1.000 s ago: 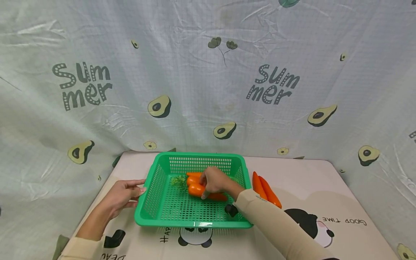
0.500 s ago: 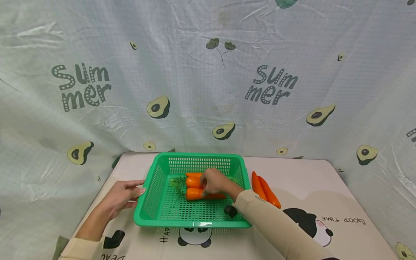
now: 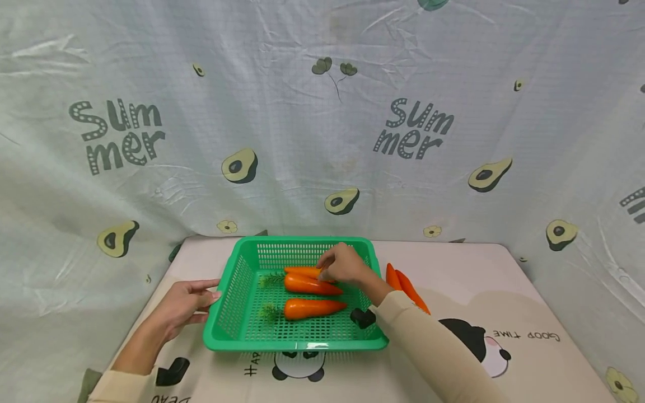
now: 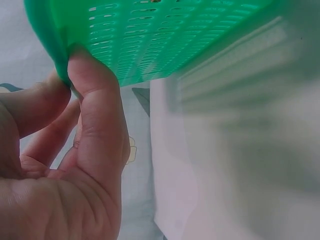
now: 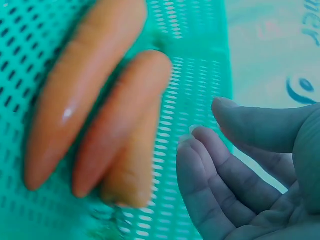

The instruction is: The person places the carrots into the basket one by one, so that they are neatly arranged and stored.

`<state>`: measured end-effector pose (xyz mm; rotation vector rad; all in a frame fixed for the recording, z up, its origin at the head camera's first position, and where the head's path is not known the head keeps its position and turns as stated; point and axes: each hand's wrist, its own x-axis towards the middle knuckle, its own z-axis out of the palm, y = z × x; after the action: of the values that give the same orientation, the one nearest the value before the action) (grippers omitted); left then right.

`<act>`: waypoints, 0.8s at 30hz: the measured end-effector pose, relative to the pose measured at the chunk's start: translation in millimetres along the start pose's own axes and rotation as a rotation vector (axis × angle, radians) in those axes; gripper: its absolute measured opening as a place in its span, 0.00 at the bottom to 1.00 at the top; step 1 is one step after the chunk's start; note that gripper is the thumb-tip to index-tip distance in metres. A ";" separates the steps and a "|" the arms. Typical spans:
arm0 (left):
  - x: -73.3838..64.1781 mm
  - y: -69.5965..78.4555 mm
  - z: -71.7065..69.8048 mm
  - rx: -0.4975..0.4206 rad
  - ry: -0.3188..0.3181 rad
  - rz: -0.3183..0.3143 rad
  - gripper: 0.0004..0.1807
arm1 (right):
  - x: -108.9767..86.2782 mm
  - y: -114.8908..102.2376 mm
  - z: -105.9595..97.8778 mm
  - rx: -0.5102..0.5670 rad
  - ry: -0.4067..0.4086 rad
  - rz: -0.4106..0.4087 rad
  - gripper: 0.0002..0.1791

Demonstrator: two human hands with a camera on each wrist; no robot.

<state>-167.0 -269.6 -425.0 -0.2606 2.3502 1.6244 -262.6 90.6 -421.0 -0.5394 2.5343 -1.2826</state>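
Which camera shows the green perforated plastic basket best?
The head view: nearly the whole basket shows, partly behind the right forearm. The left wrist view gives only some rim and wall, pinched by the left hand; the right wrist view, part of its floor and side around orange carrots.

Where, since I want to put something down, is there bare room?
Widest is the table, right of the two outside carrots. A strip is free inside the basket, between its near rim and the nearest carrot. It is crowded farther back, where two overlapping carrots lie by the right hand.
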 end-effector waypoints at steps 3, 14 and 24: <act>0.4 0.4 0.0 0.004 -0.004 0.000 0.32 | -6.1 -0.5 -15.6 0.101 0.028 0.047 0.11; 0.1 1.4 -1.2 0.003 -0.013 -0.007 0.33 | -28.1 17.1 -64.7 0.271 0.069 0.114 0.19; -1.3 2.6 -0.8 0.001 -0.018 -0.009 0.34 | -49.5 47.4 -90.8 0.226 0.106 0.129 0.20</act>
<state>-166.7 -269.4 -422.0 -0.2546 2.3336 1.6143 -262.7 203.1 -404.0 -0.2623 2.4167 -1.5588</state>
